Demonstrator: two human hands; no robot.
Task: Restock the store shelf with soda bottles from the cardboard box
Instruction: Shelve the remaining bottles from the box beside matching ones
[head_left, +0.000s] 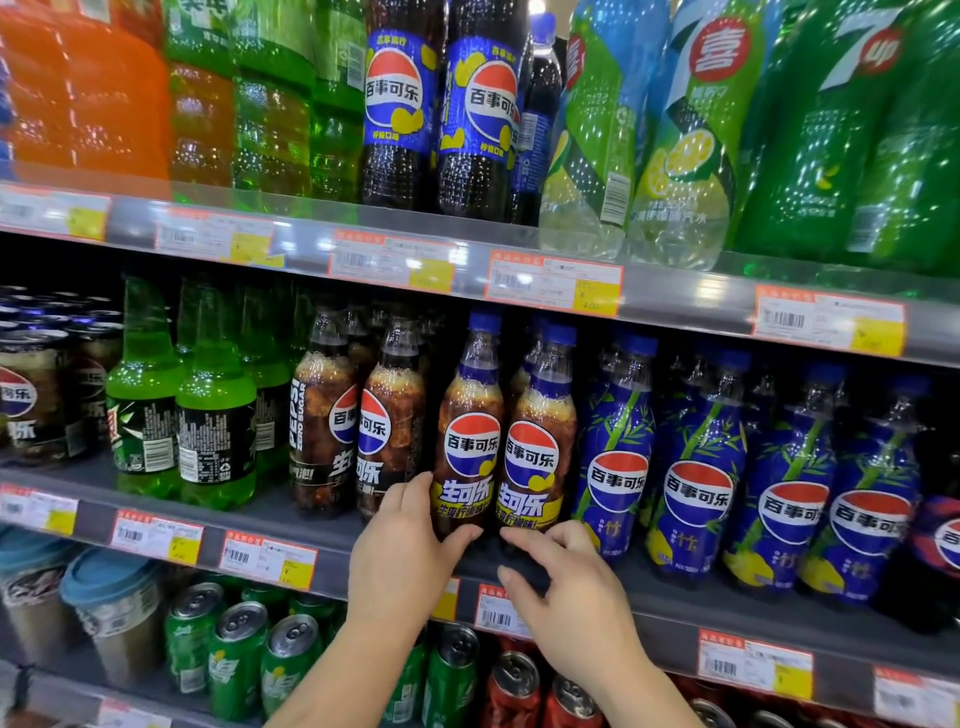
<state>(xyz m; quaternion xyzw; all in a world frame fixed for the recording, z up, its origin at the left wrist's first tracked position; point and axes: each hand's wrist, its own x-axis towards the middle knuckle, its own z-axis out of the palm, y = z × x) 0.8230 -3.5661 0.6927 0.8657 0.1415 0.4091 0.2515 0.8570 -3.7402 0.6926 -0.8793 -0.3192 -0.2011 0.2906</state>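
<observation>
My left hand (402, 540) is round the base of the left cola bottle (467, 431) on the middle shelf (727, 608), fingers behind it on the left and thumb hooked across the front under the yellow band. I grip it low so I can turn it and nudge it without tipping it. Its logo faces out, square to the aisle, which is the point of the hold.

My right hand (563, 577) is just below and in front of the neighbouring cola bottle (540, 441). The fingers are loosely curled, the fingertips touch or nearly touch its foot, and the thumb hangs free over the shelf edge. It holds nothing; I cannot tell whether it presses the bottle.

The two bottles stand upright, side by side and touching, right at the near edge, with more blue caps in the dark behind them. They sit between the black-capped zero-sugar bottles (384, 421) on the left and the blue bamboo-print bottles (618, 457) on the right, above their own price tag (498, 616), so the row matches the label.

The cardboard box is not in view. I judge this step as facing up the front pair.
</observation>
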